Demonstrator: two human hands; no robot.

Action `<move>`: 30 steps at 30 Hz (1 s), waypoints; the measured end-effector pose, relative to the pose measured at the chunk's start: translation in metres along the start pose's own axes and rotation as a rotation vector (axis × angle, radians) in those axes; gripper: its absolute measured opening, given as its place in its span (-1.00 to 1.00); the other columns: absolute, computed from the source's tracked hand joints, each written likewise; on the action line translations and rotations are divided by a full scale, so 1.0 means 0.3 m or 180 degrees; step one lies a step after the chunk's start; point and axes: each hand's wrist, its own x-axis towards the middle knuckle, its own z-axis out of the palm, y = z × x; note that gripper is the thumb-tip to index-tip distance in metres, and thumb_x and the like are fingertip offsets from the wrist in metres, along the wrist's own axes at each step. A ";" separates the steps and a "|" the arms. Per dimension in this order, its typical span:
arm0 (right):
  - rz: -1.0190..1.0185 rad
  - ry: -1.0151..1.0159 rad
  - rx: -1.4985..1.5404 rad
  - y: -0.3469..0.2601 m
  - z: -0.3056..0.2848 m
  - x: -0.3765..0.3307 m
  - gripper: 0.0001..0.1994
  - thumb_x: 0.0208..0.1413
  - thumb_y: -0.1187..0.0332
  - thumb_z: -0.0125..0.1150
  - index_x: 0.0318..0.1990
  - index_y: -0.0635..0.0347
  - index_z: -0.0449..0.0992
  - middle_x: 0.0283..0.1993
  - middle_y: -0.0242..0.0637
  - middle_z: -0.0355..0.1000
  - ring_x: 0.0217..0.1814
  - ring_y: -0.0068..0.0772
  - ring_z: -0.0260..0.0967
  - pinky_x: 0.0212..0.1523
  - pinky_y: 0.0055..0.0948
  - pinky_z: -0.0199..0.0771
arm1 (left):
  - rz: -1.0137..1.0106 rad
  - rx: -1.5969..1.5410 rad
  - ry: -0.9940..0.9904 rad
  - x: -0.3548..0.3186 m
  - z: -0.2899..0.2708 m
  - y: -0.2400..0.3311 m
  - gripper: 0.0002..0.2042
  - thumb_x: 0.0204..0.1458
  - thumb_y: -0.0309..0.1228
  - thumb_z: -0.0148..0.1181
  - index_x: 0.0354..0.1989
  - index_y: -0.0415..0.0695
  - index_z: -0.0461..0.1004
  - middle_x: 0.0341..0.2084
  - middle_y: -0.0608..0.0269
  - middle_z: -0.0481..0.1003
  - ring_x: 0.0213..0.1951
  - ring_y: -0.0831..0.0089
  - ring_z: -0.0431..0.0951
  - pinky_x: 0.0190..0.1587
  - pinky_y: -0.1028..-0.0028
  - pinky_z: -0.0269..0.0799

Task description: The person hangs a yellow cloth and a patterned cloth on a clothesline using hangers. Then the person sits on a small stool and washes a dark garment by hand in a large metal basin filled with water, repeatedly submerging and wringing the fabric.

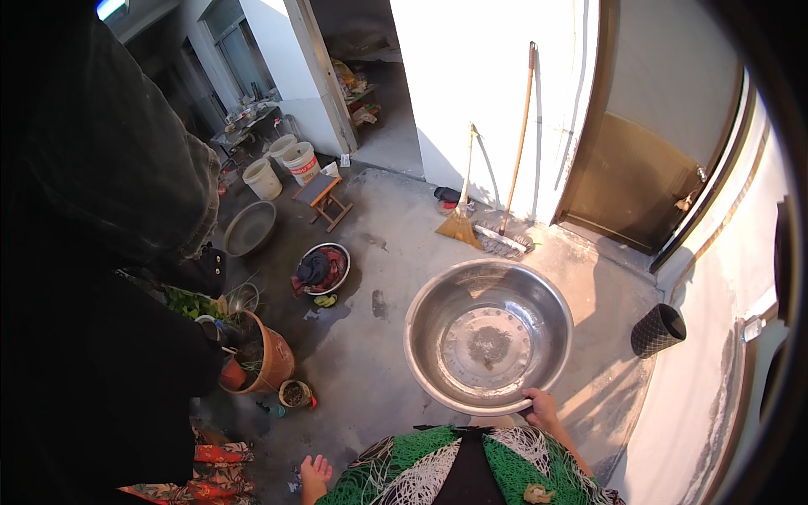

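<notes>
A large, round, shiny metal basin (pixel 429 353) is in front of me, its inside facing up, with a greyish patch on its bottom. My right hand (pixel 540 408) grips the near right part of its rim; the fingers under the edge are partly hidden. Low in the picture, my left hand (pixel 316 470) is away from the basin, fingers apart, with nothing in it. A green and white crocheted garment (pixel 404 459) covers my front.
Potted plants (pixel 273 353) and a small basin of clothes (pixel 338 282) stand to the left. Behind are a folding stool (pixel 318 192), white buckets (pixel 300 160), a broom (pixel 460 225) and a mop (pixel 505 240) against the wall. A black bin (pixel 656 332) is at right.
</notes>
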 end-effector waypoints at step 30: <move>0.0674 -0.0690 -0.0888 -0.931 1.192 1.067 -0.70 -0.10 0.49 0.08 -0.14 0.37 0.35 -0.11 -0.09 0.41 -0.05 -0.08 0.39 0.03 -0.04 0.43 | 0.0342 0.1523 0.0440 0.159 1.740 0.187 -0.60 0.14 -0.31 0.06 0.18 0.00 0.30 -0.10 0.13 0.48 -0.10 0.21 0.50 -0.09 0.19 0.40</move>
